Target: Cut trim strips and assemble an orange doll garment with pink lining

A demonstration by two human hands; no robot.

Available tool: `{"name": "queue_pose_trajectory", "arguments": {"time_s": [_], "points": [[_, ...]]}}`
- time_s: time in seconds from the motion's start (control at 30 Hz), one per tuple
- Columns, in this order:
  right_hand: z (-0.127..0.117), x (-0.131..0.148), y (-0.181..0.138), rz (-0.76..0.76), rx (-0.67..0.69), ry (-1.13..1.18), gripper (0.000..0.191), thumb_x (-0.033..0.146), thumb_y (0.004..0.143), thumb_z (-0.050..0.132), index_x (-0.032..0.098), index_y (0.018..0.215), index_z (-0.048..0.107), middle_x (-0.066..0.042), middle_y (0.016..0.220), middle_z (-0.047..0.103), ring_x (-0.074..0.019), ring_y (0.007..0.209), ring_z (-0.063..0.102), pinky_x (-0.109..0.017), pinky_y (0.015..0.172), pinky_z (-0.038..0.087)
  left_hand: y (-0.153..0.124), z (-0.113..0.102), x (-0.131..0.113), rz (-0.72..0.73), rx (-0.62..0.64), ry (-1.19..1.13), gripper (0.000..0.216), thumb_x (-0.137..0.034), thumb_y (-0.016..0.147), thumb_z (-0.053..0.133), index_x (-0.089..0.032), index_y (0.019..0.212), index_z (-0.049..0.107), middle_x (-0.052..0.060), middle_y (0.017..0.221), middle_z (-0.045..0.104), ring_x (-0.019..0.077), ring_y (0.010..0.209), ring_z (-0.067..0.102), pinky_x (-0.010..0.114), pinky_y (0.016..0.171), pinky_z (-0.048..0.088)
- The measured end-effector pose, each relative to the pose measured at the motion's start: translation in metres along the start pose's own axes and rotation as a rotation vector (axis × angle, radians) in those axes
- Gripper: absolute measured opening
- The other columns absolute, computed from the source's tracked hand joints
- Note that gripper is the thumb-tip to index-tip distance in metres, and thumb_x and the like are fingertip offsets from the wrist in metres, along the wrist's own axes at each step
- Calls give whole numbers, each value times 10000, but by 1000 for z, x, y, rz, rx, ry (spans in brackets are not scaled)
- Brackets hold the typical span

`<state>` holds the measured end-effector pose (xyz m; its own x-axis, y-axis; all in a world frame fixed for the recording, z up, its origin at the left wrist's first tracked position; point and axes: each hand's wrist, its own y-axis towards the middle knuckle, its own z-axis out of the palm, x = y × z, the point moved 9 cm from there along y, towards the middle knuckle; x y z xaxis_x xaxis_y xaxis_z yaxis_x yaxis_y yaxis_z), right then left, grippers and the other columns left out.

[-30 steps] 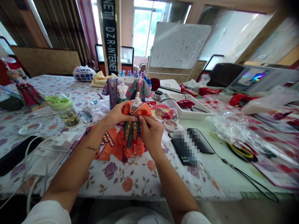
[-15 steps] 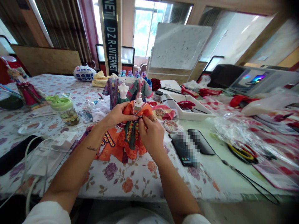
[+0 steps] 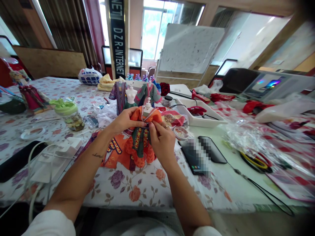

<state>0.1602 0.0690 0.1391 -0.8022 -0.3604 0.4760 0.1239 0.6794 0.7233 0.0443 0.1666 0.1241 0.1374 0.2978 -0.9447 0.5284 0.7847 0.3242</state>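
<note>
Orange-dressed mannequin: in the middle of the near side of the table, upright between my two hands, with a white bead trim [image 3: 142,113] in a V at its neck and a grey-green panel down its front [image 3: 141,141].
Black object: a long dark shape [image 3: 19,160] at the far left, too plain to name.
Pink-skirted doll: farther back on the left [image 3: 31,97], near the table's edge.
Power strip: white [image 3: 52,164], with pale cables over it.
Jar: clear, with a light green lid [image 3: 65,109].
Orange cloth: flat on the flowered tablecloth [image 3: 147,193], just left of the mannequin [image 3: 114,159].
My left hand: holding the mannequin, thumb across its waist [image 3: 126,120]; the fingertips behind are hidden.
Back row: a purple robe [image 3: 119,98], a bare white bust [image 3: 131,94] and a grey robe with pink cuffs [image 3: 150,90].
My right hand: thumb and forefinger pinched narrow at the mannequin's waist [image 3: 162,139]; I can't tell what fine piece they grip.
Phones: two, lying side by side [image 3: 192,162] [image 3: 213,149].
White tray: behind the phones, red and black items inside [image 3: 208,124].
Clear plastic: crumpled, to the right [image 3: 246,136].
</note>
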Motion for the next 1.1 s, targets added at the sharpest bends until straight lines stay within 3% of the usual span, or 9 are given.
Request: {"name": "queue_pose_trajectory", "arguments": {"time_s": [0.13,0.27,0.43,0.57,0.63,0.7,0.83,0.97,1.1], "points": [[-1,0,-2,-16,-63,-25,365,300,947,437,173,702,677,-36,663,568,-135,590,496,-264,576,362,0,2,-1,17,18,10,556,-185,574,826,-186,1095,631,22,1050,684,222,1026,611,335,919,467],[2,4,-2,-28,-81,-3,381,292,947,437,172,656,651,-27,637,553,-124,554,464,-265,551,342,-1,1,-3,45,11,31,558,-183,569,826,-180,1092,632,21,1049,683,231,1017,613,346,915,467],[-5,-2,-8,1,-101,137,245,306,929,473,186,906,686,-40,765,639,-147,668,569,-266,632,427,-4,0,-4,43,-11,33,545,-177,576,823,-199,1088,636,11,1045,689,212,994,628,330,910,475],[-11,-48,-24,175,-136,255,221,300,898,482,184,991,646,-26,775,661,-138,611,571,-254,568,439,-6,-22,-1,12,-184,-10,539,-208,568,837,-193,1070,641,22,1026,701,197,927,649,320,854,512],[3,-81,-35,316,-24,276,212,271,857,493,173,969,644,-25,762,661,-145,613,582,-263,579,457,-9,-39,-3,12,-306,-28,542,-230,564,842,-183,1065,643,28,1014,705,191,895,654,318,834,521],[34,-105,-49,411,269,305,209,210,801,513,161,934,667,-40,782,681,-164,666,610,-284,625,479,-10,-51,-7,28,-378,-25,541,-236,558,846,-177,1057,648,28,998,707,187,876,656,311,818,526],[80,-107,-71,403,627,430,142,171,689,633,169,803,718,-13,680,698,-172,594,630,-270,554,501,-6,-54,-22,63,-372,2,545,-235,535,856,-171,1038,656,29,972,710,199,871,659,312,799,535],[100,-75,-72,306,694,650,454,205,649,728,209,1098,660,-27,1038,715,-216,884,669,-325,761,551,2,-41,-42,129,-310,1,550,-229,537,858,-168,1042,649,36,1010,702,217,926,651,349,861,525],[97,-51,-62,176,602,756,341,275,751,690,219,1086,667,-46,1160,672,-260,1081,607,-406,952,488,5,-22,-63,205,-251,122,531,-231,569,847,-157,1052,639,48,1035,685,237,966,633,403,910,498]]}}
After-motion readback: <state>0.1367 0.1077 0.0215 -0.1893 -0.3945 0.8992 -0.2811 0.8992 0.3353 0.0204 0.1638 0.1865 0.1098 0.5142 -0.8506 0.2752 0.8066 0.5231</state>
